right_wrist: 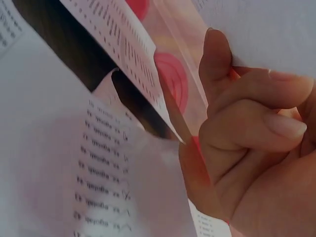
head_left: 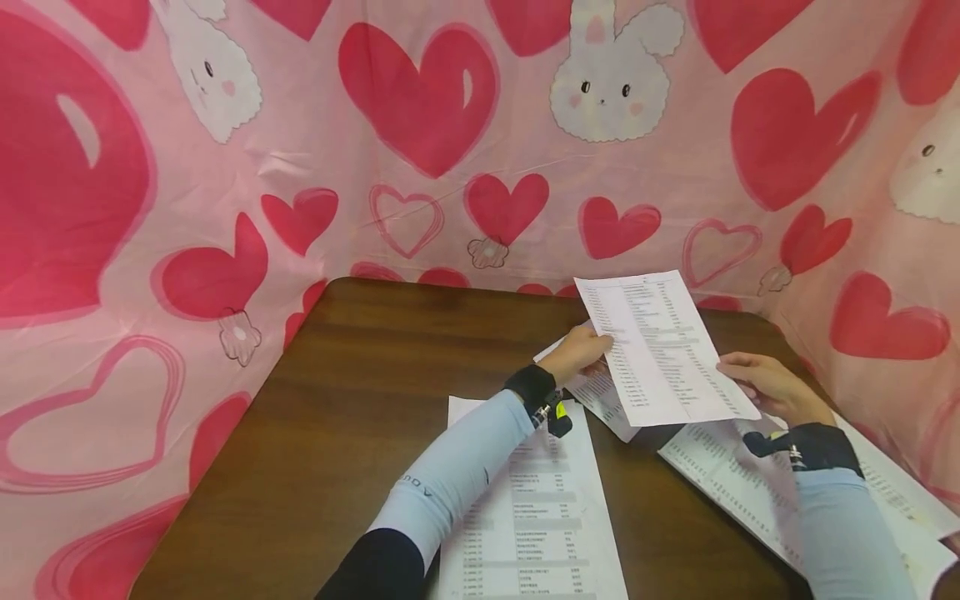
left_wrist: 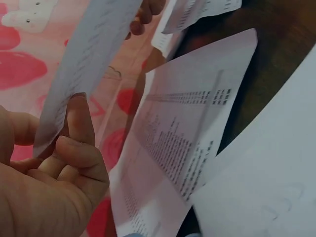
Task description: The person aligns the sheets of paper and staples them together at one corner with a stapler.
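Note:
A printed sheet of paper (head_left: 660, 350) is held up over the right part of the table, tilted, with columns of text facing the head camera. My left hand (head_left: 577, 354) pinches its left edge between thumb and fingers; the left wrist view shows the thumb and curled fingers (left_wrist: 81, 128) on the paper. At the opposite edge my right hand (head_left: 772, 387) grips the same sheet. Below the sheet lies another printed paper (head_left: 600, 400), partly covered by it. Beneath my left forearm is a long printed list (head_left: 555, 517).
More printed papers (head_left: 738, 475) lie under my right wrist, overlapping toward the table's right edge. The brown wooden table (head_left: 337, 433) extends to the left. A pink curtain (head_left: 420, 100) with hearts and rabbits hangs behind and along both sides.

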`<state>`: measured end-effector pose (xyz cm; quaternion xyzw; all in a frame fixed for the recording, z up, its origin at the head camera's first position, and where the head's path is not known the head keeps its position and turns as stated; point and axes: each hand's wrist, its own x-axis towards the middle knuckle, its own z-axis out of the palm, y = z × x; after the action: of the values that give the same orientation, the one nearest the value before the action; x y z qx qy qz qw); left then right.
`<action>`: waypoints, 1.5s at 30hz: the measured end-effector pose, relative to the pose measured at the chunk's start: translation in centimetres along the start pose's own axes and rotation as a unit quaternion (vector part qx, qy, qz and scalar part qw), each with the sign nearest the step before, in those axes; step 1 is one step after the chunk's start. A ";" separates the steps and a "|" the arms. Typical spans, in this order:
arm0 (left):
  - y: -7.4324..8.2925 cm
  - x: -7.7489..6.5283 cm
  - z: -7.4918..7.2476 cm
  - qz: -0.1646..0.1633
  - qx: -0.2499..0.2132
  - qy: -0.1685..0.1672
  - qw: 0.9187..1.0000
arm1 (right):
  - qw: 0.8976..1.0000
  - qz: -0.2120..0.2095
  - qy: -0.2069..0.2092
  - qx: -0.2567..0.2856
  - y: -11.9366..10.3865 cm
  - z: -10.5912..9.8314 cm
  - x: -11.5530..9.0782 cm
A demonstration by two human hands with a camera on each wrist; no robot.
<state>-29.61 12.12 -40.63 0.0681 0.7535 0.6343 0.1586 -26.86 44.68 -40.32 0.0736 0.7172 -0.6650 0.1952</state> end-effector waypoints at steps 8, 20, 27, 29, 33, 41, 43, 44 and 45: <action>0.4 -0.1 -2.7 0.000 -0.009 -0.003 1.000 | 0.999 -0.020 -0.032 -0.011 -0.8 1.5 -0.2; 0.6 -1.0 -7.1 -0.001 0.009 -0.014 1.000 | 0.995 -0.055 -0.078 -0.008 -2.1 4.4 0.4; 0.4 -1.6 -10.6 0.009 0.015 -0.033 0.999 | 0.991 -0.081 -0.101 -0.037 -3.6 7.1 0.8; 0.3 -2.0 -11.5 0.012 0.023 -0.032 0.999 | 0.988 -0.089 -0.118 -0.043 -4.1 8.0 0.7; 0.3 -2.8 -13.2 0.011 0.034 -0.028 0.999 | 0.983 -0.105 -0.142 -0.050 -5.0 9.8 0.7; 0.5 -4.2 -16.0 0.010 0.030 -0.016 0.999 | 0.978 -0.130 -0.158 -0.033 -6.0 12.5 1.6; 0.5 -4.5 -16.5 0.010 0.030 -0.012 0.999 | 0.975 -0.138 -0.171 -0.024 -6.1 13.0 1.9; 0.5 -4.7 -16.7 0.010 0.028 -0.012 0.999 | 0.975 -0.139 -0.173 -0.020 -6.1 13.3 2.0; 0.5 -4.9 -16.9 0.009 0.028 -0.012 0.999 | 0.975 -0.139 -0.174 -0.020 -6.0 13.6 2.2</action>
<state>-30.55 -5.06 -36.99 0.0868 0.7685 0.6135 0.1597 -28.56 30.36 -36.07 -0.1472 0.6886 -0.6738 0.2242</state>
